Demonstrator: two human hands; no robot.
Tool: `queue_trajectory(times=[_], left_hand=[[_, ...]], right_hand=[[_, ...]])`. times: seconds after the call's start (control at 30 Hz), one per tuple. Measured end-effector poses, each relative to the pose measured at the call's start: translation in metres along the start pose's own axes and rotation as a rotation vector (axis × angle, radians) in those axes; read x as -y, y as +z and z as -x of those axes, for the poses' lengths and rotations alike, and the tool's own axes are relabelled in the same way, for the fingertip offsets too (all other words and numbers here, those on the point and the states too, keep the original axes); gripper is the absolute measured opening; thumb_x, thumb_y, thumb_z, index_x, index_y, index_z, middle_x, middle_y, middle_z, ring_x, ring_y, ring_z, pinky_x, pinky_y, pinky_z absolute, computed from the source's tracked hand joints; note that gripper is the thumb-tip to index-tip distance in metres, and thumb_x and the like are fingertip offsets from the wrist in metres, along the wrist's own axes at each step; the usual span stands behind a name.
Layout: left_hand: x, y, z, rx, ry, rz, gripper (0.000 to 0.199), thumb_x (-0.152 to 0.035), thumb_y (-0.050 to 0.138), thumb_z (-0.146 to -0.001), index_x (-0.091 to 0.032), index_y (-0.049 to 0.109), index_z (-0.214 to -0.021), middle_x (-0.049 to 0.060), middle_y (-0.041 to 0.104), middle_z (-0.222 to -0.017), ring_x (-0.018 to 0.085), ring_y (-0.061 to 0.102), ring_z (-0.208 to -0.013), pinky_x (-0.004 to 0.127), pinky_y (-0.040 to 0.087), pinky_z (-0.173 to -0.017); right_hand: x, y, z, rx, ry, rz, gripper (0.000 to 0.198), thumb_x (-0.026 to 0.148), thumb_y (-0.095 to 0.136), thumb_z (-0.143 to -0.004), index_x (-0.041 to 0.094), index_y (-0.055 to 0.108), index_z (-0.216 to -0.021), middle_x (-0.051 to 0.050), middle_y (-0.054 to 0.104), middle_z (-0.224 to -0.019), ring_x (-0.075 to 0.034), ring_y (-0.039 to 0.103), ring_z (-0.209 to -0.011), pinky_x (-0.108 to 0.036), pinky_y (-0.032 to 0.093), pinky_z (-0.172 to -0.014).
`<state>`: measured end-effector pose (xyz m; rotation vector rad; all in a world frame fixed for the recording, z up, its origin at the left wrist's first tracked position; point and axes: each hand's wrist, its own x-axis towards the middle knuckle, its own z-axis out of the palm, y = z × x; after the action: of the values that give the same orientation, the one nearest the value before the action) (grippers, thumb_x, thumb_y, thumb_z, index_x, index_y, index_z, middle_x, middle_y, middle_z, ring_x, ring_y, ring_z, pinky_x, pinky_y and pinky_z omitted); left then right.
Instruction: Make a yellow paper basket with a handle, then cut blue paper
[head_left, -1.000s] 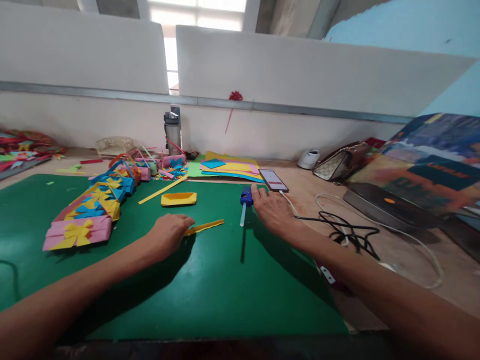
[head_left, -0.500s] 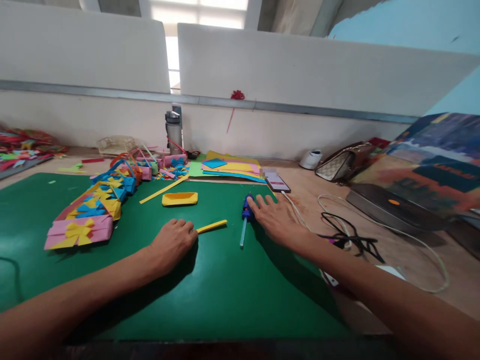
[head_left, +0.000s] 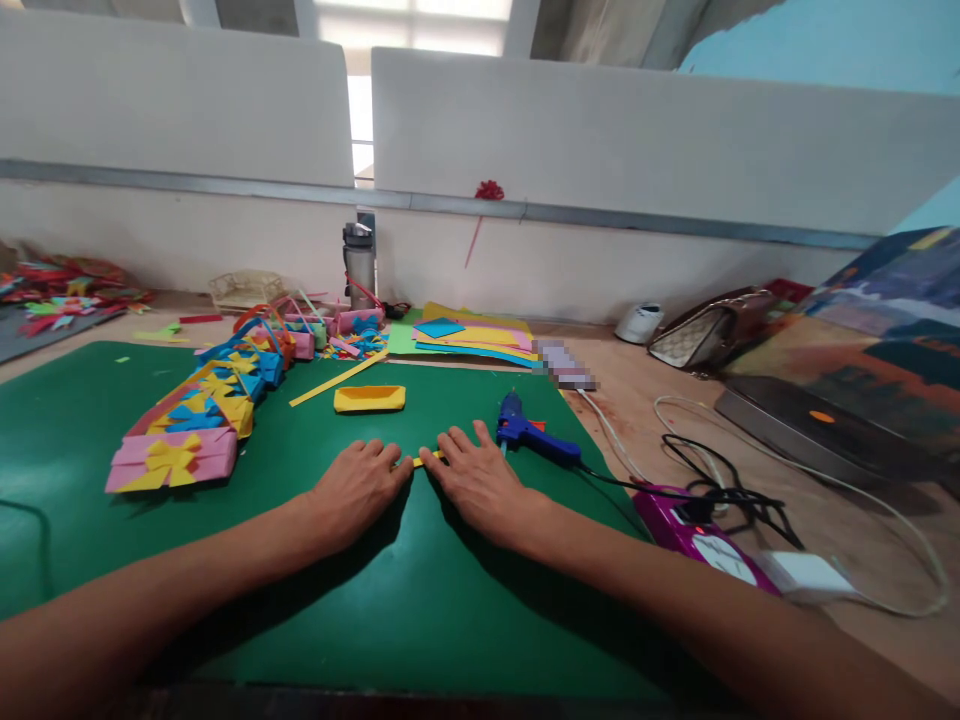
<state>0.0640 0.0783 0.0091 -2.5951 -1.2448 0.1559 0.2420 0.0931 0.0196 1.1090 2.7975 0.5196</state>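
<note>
A short yellow paper strip [head_left: 418,462] lies across the green mat, mostly covered by my fingers. My left hand [head_left: 360,492] grips it from the left with curled fingers. At its other end, my right hand [head_left: 484,482] has thumb and fingertips on the strip; the two hands are almost touching. Just beyond my right hand rests a blue glue gun [head_left: 551,443], a light-blue glue stick showing partly behind the fingers. Ahead of my left hand sits a small yellow folded-paper box [head_left: 369,400]. Behind that box, a longer yellow strip [head_left: 337,378] lies slantwise.
A row of paper baskets with bows [head_left: 172,460] stands at left. Coloured paper sheets [head_left: 480,338] and a bottle [head_left: 361,270] are at the back. On the right are a purple power strip [head_left: 667,520], cables, a phone [head_left: 564,366] and a dark case [head_left: 795,425].
My right hand has left the glue gun and moved left onto the strip's end. The glue gun now lies turned, its handle pointing right. My left hand still holds the strip.
</note>
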Motion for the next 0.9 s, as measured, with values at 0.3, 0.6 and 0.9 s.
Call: queue_trajectory(times=[0.3, 0.6, 0.9], left_hand=[[0.001, 0.006, -0.002, -0.008, 0.029, 0.019, 0.031, -0.015, 0.039, -0.086, -0.017, 0.047, -0.116, 0.010, 0.057, -0.092, 0.023, 0.054, -0.078, 0.033, 0.039, -0.060], [0.001, -0.001, 0.002, 0.031, -0.002, 0.035, 0.024, -0.013, 0.043, -0.083, -0.015, 0.054, -0.105, 0.011, 0.057, -0.094, 0.023, 0.054, -0.082, 0.031, 0.038, -0.060], [-0.001, -0.007, 0.007, 0.114, -0.029, 0.054, 0.018, -0.008, 0.048, -0.078, -0.013, 0.060, -0.091, 0.012, 0.056, -0.091, 0.024, 0.054, -0.081, 0.028, 0.038, -0.052]], right_hand=[[0.003, 0.001, 0.000, -0.011, -0.041, 0.070, 0.035, 0.012, 0.040, -0.085, 0.010, 0.053, -0.118, -0.018, 0.057, -0.115, -0.031, 0.048, -0.111, -0.057, 0.030, -0.093], [-0.013, 0.011, 0.004, 0.032, 0.015, 0.181, 0.032, 0.014, 0.050, -0.082, 0.009, 0.059, -0.111, -0.017, 0.058, -0.117, -0.032, 0.044, -0.115, -0.058, 0.028, -0.096], [-0.011, 0.003, -0.001, 0.103, 0.020, 0.170, 0.020, 0.010, 0.053, -0.078, 0.012, 0.070, -0.088, -0.018, 0.060, -0.111, -0.031, 0.045, -0.110, -0.058, 0.026, -0.095]])
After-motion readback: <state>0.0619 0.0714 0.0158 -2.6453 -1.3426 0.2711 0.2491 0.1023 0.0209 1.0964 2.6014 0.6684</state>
